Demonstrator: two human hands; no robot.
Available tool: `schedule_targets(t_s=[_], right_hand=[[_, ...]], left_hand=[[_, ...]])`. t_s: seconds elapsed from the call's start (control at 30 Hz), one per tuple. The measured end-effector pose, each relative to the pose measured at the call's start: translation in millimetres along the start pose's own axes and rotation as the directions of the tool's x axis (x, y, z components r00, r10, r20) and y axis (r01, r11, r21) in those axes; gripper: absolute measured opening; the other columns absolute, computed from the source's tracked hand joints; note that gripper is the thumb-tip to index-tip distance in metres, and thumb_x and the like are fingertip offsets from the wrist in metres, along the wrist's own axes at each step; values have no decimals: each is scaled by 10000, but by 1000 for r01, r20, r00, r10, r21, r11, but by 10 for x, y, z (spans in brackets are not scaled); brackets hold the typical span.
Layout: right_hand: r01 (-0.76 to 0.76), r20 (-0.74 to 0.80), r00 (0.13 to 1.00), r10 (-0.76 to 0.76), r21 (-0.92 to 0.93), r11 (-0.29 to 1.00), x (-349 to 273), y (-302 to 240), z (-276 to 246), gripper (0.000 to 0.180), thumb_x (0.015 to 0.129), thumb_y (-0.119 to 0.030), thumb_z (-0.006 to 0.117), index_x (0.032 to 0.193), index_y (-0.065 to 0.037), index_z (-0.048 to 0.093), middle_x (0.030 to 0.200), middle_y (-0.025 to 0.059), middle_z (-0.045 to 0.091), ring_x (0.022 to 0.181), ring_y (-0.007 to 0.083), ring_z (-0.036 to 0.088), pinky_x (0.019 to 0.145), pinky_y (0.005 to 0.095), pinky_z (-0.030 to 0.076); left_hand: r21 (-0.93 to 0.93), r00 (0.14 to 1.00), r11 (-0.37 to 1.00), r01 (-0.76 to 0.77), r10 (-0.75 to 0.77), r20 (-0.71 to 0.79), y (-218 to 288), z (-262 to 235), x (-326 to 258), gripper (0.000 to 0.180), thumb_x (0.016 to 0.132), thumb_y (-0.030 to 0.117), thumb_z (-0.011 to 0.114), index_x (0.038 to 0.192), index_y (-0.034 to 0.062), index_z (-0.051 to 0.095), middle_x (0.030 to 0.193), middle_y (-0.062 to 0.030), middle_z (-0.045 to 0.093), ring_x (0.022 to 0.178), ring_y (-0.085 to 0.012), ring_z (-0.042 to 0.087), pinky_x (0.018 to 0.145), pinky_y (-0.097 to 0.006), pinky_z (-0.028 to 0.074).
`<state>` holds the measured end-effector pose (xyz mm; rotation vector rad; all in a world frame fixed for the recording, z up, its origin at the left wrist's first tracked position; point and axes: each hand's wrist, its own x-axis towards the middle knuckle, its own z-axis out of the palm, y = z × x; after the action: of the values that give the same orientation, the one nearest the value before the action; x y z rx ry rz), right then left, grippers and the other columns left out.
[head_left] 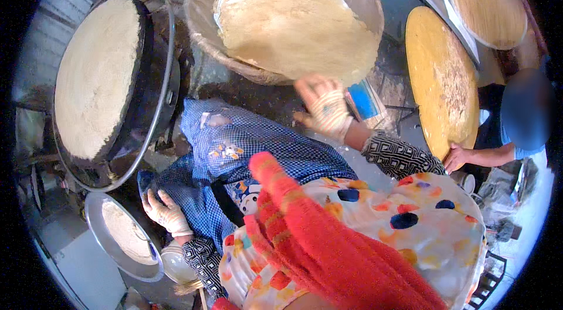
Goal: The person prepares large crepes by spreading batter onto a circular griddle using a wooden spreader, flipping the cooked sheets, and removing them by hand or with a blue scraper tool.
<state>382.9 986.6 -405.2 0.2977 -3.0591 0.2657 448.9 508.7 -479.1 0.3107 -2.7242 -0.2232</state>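
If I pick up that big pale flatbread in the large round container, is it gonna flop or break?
The flatbread may well sag if lifted by one edge, since it spans most of the container. Its ragged edge suggests it could tear or crack there. It probably won't roll, lying flat; whether it's soft or crisp, I can't tell.

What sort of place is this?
Probably a flatbread kitchen: a round black griddle bearing a pale sheet, a wide brown basket holding tan flatbread, and a silver metal basin of pale mixture.

There's a scuffed yellow round board [431,63] off right, plus a tan striped wood-look disc [485,2] (kinda blurry) past it.
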Motion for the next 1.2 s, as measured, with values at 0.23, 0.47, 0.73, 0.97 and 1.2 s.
schedule_targets(t_s=[0.23, 0.47, 0.73, 0.97, 1.2], right_hand=[[-288, 351, 861, 368, -259, 922, 702, 721, 133, 297, 864, -394, 580, 995, -156, 698, 1047, 133, 691, 1044, 323, 634, 947, 495, 439], [-111, 171, 972, 160, -266, 958, 2097, 1119, -982, 284, 791, -346, 633, 833, -80, 721, 850, 148, 698, 747, 316, 681, 686, 419, 548], [-302, 172, 953, 248, 562, 770, 3375, 1687, -3211, 156, 844, -199, 679, 888, -52, 707, 790, 72, 693, 653, 152, 643, 617, 294, 547], [-297, 31, 835, 549, 865, 404, 2715, 2972, -3060, 283, 847, -268, 697, 1000, -30, 698, 887, 71, 696, 734, 188, 643, 687, 288, 520], [-467, -175, 719, 673, 595, 654, 3235, 4282, -1546, 304, 809, -237, 711, 1025, -24, 693, 960, 107, 707, 802, 257, 666, 765, 360, 530]], left_hand=[[11, 994, 994, -106, 106, 13, 199, -163, 368, 326, 903, 223, 603, 1159, 22, 580, 1232, -205, 522, 1128, -396, 486, 966, -498, 389], [-42, 996, 998, -56, 52, -74, 202, -166, 360, 314, 905, 206, 587, 1156, 19, 575, 1234, -205, 509, 1146, -408, 467, 998, -514, 365], [-235, 999, 972, 12, -22, -39, 405, -146, 479, 284, 886, 131, 599, 1138, 3, 582, 1231, -207, 519, 1146, -394, 482, 998, -484, 383], [-170, 1000, 985, 8, -10, -13, 328, -132, 424, 280, 904, 139, 589, 1147, 0, 580, 1231, -207, 519, 1143, -395, 488, 992, -477, 389], [15, 990, 999, -31, 29, 135, 227, -188, 385, 263, 900, 165, 587, 1115, 13, 588, 1217, -198, 521, 1136, -395, 488, 986, -486, 391]])
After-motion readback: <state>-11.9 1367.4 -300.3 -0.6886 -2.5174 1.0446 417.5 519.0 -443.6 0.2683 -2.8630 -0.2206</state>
